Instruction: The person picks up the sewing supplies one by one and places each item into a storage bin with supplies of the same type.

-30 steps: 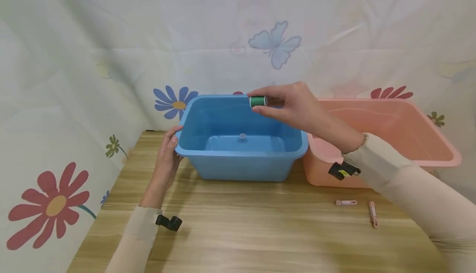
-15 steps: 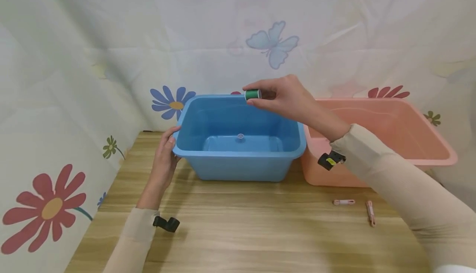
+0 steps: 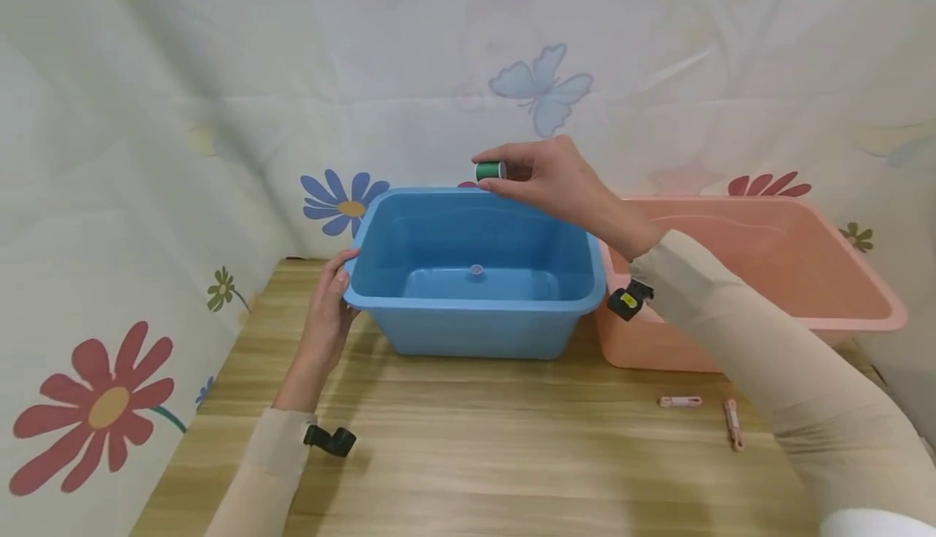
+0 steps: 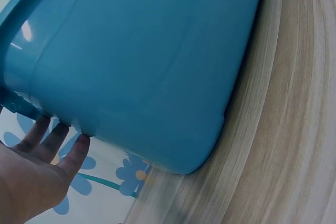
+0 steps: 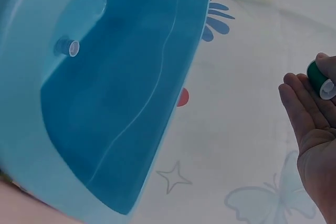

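Observation:
My right hand (image 3: 559, 175) pinches a green thread spool (image 3: 490, 171) with white ends between thumb and fingers. It is held above the back rim of the blue tub (image 3: 475, 330). In the right wrist view the spool (image 5: 318, 80) lies between the thumb and the bent fingers, one white end showing its hole. At the tub's left rim, my left hand (image 3: 325, 318) grips the edge. Three of its fingers (image 4: 75, 156) reach the outer wall in the left wrist view. A small white-ended spool (image 5: 68, 47) stands on the tub's floor.
Right of the blue tub stands a pink tub (image 3: 738, 261), partly behind my right forearm. Two small pink-and-white cord bundles (image 3: 680, 401) lie on the wooden table (image 3: 468, 439) in front of it. A flower-printed cloth (image 3: 409, 49) hangs close behind the tubs.
My right hand has moved up and slightly left with the green thread spool in its fingers. The left hand keeps its place on the blue tub's rim.

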Tool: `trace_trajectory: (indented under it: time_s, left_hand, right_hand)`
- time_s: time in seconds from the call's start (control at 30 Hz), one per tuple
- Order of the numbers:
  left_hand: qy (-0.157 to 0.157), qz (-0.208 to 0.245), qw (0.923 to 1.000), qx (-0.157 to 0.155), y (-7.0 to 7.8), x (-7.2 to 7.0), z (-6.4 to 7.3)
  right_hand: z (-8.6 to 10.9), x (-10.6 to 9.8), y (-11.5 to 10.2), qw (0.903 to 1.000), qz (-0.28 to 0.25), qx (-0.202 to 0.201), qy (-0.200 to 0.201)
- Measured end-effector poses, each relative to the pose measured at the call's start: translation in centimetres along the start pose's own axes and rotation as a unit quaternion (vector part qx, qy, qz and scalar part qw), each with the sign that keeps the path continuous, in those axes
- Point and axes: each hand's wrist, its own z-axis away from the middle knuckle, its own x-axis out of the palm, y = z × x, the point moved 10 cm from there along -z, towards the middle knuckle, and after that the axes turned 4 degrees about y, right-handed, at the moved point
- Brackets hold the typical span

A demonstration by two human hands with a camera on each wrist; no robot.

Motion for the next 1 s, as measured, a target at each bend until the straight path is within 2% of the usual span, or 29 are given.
trace_trajectory:
  time_s: [0.17, 0.3, 0.57, 1.0]
  left_hand:
    - [0.004, -0.007, 1.0000, -0.001, 0.0, -0.3, 0.2]
    - [-0.007, -0.007, 0.9999, 0.001, 0.0, 0.0, 0.2]
    - [-0.008, -0.010, 0.9999, -0.002, -0.1, 0.1, 0.1]
    - [-0.011, -0.013, 0.9999, 0.003, 0.2, 0.1, 0.3]
  right_hand:
    - [-0.8, 0.7, 0.8, 0.9999, -0.007, 0.005, -0.013]
    - [-1.4, 0.6, 1.6, 0.9998, -0.011, 0.015, -0.004]
    - [-2.0, 1.1, 2.7, 0.9982, -0.043, 0.042, 0.002]
    - [-2.9, 2.8, 3.8, 0.9972, -0.069, 0.030, -0.001]
